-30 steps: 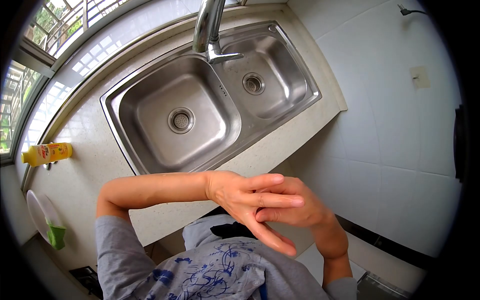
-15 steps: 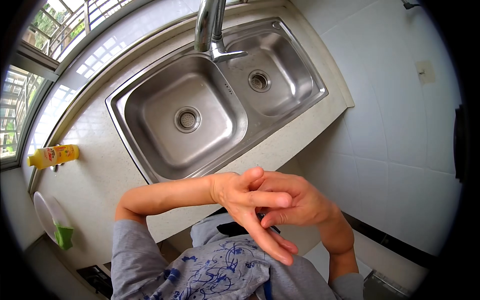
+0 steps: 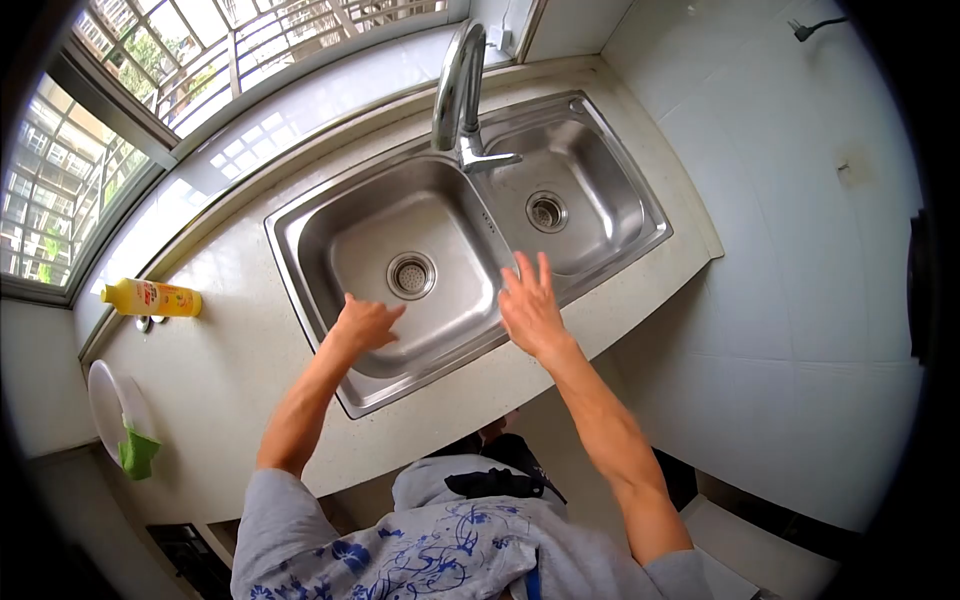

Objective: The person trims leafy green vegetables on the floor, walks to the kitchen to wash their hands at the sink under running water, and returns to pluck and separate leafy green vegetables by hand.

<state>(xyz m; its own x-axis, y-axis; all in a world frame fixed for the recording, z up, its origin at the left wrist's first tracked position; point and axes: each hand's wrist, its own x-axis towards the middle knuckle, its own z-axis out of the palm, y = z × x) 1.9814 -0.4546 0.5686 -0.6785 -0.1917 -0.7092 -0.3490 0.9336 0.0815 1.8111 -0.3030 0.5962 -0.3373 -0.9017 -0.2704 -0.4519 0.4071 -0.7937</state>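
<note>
At the far left there is a pale round bowl [image 3: 108,400] with a green cloth [image 3: 138,453] over its rim, and just beyond it lies a yellow plastic bottle [image 3: 155,298]. Next, the left hand [image 3: 368,324] is loosely open and empty, over the near-left side of the large basin of a stainless-steel double sink [image 3: 345,240]. The sink lies forward of both hands, its long axis rising from lower left to upper right. The curved chrome faucet [image 3: 460,90] stands behind the divider, its lever toward the right. The right hand [image 3: 530,312], fingers spread and empty, is nearer to the faucet; whether it touches the sink I cannot tell.
</note>
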